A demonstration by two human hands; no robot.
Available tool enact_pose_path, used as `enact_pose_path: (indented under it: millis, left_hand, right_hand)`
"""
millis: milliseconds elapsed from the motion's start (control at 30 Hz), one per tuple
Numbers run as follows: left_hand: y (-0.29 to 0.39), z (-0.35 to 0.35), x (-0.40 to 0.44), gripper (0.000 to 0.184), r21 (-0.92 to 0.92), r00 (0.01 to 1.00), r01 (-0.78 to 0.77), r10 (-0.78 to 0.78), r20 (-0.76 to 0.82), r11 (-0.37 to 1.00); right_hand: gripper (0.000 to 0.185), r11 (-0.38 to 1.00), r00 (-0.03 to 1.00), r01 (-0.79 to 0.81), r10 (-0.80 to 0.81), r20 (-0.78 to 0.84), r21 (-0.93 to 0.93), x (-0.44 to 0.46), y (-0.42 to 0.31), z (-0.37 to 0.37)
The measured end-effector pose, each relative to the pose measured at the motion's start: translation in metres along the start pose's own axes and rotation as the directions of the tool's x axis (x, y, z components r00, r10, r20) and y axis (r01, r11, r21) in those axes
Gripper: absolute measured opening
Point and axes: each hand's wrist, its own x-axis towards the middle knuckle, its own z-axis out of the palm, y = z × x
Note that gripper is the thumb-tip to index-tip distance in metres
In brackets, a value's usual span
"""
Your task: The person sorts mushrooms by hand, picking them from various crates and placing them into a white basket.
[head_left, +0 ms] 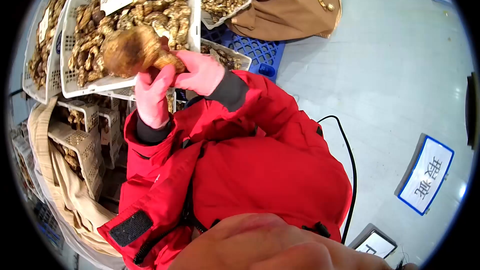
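A large matsutake mushroom (131,52) with a rounded brown cap and a thick pale-tan stem is held over a white crate. My left hand (153,97), in a pink glove, pinches the stem from below. On the other side, my right hand (201,71), gloved in pink too, has its fingers closed round the stem end. The cap points left, away from both hands. Under it, the white plastic crate (195,7) is filled with many similar mushrooms (90,45). A white paper label (116,0) with handwriting lies on them.
More mushroom crates stand left (36,82), behind right (245,1) and stacked below (82,145). Blue plastic pallet (255,52) shows beneath. Brown cloth (280,5) drapes at the back; beige cloth (65,185) hangs left. A blue-framed sign (428,174) and black cable (353,165) are right.
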Motion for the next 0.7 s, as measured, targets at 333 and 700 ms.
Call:
enact_pose_path:
  millis: [333, 700]
  left_hand:
    - [-0.052, 0.053, -0.007, 0.046, 0.188, 0.774, 0.482, -0.517, 0.366, 0.856]
    - [-0.124, 0.017, -0.050, 0.044, 0.086, 0.767, 0.625, -0.590, -0.253, 0.776]
  right_hand:
    - [0.035, 0.522, 0.918, 0.228, 0.166, -0.360, 0.822, -0.015, 0.169, -0.261]
    - [0.049, 0.747, 0.190, 0.291, 0.567, -0.801, 0.598, 0.069, 0.401, -0.542]
